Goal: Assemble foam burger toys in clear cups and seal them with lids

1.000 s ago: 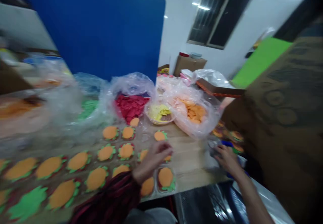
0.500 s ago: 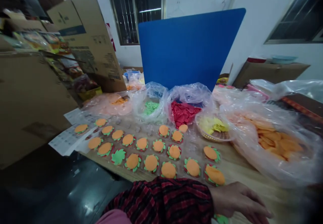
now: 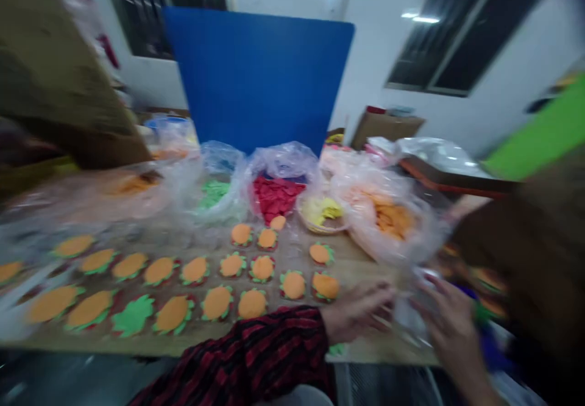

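My left hand [image 3: 356, 316], in a red plaid sleeve, reaches right along the near edge of the wooden table [image 3: 361, 267]. Its fingers touch a clear plastic wrapper [image 3: 408, 313] but are smeared by motion. My right hand [image 3: 450, 324] grips the same wrapper from the right, fingers curled over its top. Rows of orange foam discs on green and red leafy shapes [image 3: 256, 269] lie across the table to the left of my hands. The nearest one [image 3: 325, 285] is just above my left hand.
Behind the rows stand open plastic bags of red pieces [image 3: 276, 195], green pieces [image 3: 214, 192] and orange pieces [image 3: 393, 217], and a basket of yellow pieces [image 3: 322, 211]. A blue board [image 3: 260, 77] stands upright at the back. Brown cardboard [image 3: 539, 241] crowds the right side.
The view swung left, then back right. My left hand moved from lying flat at the table edge over to the wrapper. My right hand, out of view half a second ago, is back in view.
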The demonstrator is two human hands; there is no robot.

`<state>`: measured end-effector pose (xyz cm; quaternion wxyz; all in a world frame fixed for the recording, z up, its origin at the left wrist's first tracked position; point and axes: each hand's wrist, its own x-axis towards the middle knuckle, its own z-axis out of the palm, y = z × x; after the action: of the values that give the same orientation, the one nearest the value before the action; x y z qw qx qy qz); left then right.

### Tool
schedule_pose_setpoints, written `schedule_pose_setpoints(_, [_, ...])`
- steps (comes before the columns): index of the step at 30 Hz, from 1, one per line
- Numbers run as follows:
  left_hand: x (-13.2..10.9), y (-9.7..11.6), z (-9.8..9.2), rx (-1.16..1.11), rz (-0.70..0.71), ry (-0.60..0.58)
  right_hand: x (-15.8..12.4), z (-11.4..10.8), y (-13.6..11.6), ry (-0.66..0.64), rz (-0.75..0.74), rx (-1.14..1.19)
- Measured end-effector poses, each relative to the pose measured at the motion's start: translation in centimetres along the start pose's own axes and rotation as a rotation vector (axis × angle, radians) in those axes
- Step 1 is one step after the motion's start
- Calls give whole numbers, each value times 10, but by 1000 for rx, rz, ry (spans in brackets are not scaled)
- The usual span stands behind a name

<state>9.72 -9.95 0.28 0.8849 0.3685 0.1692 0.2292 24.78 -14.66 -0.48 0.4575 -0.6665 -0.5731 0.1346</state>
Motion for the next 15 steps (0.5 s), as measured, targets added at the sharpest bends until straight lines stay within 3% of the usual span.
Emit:
schedule_pose_setpoints(3, [-6, 5, -1, -120, 90, 36, 4, -4, -11, -5, -245, -153])
schedule_pose_setpoints(6, [-9, 5, -8, -150, 75, 110, 9, 15, -20, -95, -383, -221])
schedule_pose_setpoints(10, [-15, 7, -18, -151, 74, 179, 16, 36, -29, -153, -436, -198])
schedule_pose_setpoints(15, [-16, 13, -23, -171, 112, 226, 23, 44, -27, -197, -407, -84])
